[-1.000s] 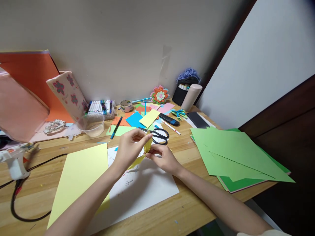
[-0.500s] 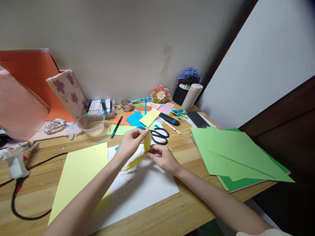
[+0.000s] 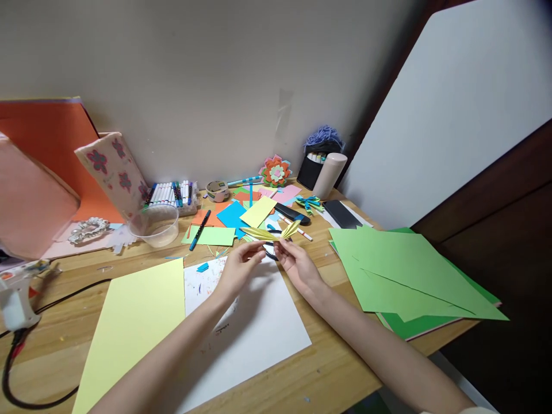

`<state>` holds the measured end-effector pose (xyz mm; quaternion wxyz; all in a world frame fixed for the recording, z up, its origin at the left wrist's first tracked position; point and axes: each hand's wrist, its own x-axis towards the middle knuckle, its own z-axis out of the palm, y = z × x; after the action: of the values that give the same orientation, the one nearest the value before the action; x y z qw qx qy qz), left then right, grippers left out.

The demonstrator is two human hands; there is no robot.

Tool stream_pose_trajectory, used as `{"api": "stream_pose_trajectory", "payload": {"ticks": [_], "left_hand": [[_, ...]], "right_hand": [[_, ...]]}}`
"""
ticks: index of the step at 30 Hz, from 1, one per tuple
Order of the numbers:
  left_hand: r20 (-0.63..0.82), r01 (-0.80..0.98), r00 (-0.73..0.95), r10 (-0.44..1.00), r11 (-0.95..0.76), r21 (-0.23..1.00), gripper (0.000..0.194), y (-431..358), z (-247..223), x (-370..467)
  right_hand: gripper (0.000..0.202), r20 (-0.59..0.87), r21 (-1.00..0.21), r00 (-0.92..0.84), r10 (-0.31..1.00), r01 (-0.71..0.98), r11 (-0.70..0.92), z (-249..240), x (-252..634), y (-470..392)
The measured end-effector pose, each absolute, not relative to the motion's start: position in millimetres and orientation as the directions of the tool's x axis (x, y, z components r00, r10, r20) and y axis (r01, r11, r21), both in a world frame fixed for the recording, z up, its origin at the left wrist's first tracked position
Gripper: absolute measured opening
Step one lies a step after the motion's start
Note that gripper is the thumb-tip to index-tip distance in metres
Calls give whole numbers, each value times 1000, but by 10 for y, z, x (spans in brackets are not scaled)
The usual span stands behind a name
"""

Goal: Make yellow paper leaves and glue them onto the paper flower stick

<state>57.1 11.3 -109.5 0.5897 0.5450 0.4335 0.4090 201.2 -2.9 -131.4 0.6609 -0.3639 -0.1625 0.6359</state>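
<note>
A yellow pleated paper piece (image 3: 290,229) is raised above the desk, its two fans spread to the left and right. The fingers of my right hand (image 3: 297,265) pinch it at its narrow middle. My left hand (image 3: 242,265) is close beside it, fingers bent and thumb near the fingertips; whether it touches the paper cannot be made out. Black scissors (image 3: 272,253) lie behind the hands, mostly hidden. Below is a white sheet (image 3: 259,333) with coloured marks and a small blue scrap (image 3: 202,267).
A large yellow sheet (image 3: 138,316) and a glue gun (image 3: 17,302) with a cable lie left. Green sheets (image 3: 401,270) are stacked right. Behind are a clear bowl (image 3: 154,227), markers (image 3: 170,194), a tape roll (image 3: 218,191), a paper flower (image 3: 276,171) and a pink bottle (image 3: 330,175).
The yellow pleated piece has been raised away from the white sheet and turned, its fans now pointing left and right. Both hands have shifted, and the view has moved slightly.
</note>
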Motion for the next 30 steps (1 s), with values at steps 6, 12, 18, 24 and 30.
{"api": "stream_pose_trajectory", "payload": {"ticks": [6,12,18,24,30], "left_hand": [[40,-17,144,989,-38,999,26,16,-1101,658],[167,74,172,971,-181,981,26,46,-1131,596],[183,224,258,949,-243,944,27,65,-984,527],[207,324,416,886,-357,876,23,81,-886,449],[217,378,445,869,-402,834,20,82,-935,425]], "right_hand": [[14,-162,-800,79,984,-594,-84,-1292,1923,-125],[21,17,-959,91,996,-280,42,-1227,1973,-136],[25,135,-990,51,990,-22,136,-1205,1997,-170],[17,164,-975,-9,986,149,163,-1241,1981,-207],[15,175,-948,-79,981,256,190,-1272,1992,-205]]}}
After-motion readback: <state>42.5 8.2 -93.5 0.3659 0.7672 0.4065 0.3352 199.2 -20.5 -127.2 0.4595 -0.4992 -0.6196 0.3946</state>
